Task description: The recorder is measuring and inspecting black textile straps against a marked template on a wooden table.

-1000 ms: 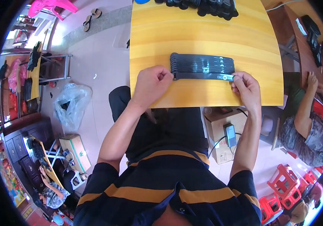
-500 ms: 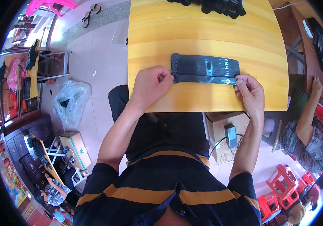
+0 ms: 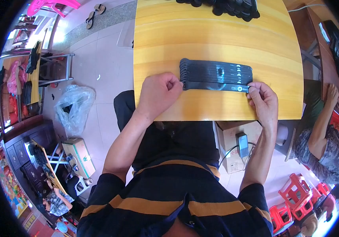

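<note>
On the yellow wooden table lies a fanned row of overlapping black straps (image 3: 213,70) with rounded ends at the left and pale printing at the right. The nearest black strap (image 3: 205,85) lies lengthwise along the front of this row. My left hand (image 3: 159,94) is closed, its fingers pinched at that strap's rounded left end. My right hand (image 3: 263,100) grips the right end between thumb and fingers. A larger pile of black straps (image 3: 236,8) sits at the table's far edge, partly cut off by the view.
The table's front edge (image 3: 232,120) is just in front of me. Beneath it stands a cardboard box (image 3: 232,156) with a grey device and cables. At right a co-worker (image 3: 327,146) sits by another table; red stools (image 3: 296,193) are behind. A clear plastic bag (image 3: 74,108) lies on the left floor.
The whole view has shifted very slightly. Both hands stay at the two ends of the front strap, and the row of straps keeps its arrangement.
</note>
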A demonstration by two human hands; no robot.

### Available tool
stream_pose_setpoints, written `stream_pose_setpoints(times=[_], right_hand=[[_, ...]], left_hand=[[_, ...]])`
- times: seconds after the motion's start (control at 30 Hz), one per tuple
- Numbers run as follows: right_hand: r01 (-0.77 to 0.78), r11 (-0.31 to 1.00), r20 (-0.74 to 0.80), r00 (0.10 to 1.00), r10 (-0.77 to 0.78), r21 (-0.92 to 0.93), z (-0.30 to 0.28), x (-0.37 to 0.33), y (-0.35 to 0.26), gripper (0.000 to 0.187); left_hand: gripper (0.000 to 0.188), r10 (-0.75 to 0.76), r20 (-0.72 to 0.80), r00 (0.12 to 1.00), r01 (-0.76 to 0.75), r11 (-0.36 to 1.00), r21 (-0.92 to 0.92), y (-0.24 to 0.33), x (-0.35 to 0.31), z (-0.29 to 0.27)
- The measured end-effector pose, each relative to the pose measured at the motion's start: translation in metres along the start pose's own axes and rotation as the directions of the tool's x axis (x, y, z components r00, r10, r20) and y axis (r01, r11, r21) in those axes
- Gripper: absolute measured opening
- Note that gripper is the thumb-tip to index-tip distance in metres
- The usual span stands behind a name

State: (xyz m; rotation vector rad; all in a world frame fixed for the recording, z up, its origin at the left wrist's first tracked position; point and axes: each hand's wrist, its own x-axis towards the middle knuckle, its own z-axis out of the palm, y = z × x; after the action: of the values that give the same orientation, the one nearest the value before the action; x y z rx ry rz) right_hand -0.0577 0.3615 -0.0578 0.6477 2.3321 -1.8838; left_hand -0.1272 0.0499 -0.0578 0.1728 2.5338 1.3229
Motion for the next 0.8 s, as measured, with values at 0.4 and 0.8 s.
stream_pose_setpoints(times=[0.4, 0.8], right_hand=[[0.017, 1.0, 0.004, 1.0, -0.017, -0.025, 0.0007, 0.0018, 0.0048, 0.012], [0.018, 0.999, 0.0, 1.0, -0.018, -0.05, -0.0002, 0.0014, 0.0039, 0.011]], left_hand=[[0.017, -0.002, -0.004, 1.0, 0.002, 0.998, 0.055, 0.0031, 0.0013, 0.0], [0.016, 0.002, -0.018, 1.0, 0.0, 0.997, 0.08, 0.0042, 0.0003, 0.0011]])
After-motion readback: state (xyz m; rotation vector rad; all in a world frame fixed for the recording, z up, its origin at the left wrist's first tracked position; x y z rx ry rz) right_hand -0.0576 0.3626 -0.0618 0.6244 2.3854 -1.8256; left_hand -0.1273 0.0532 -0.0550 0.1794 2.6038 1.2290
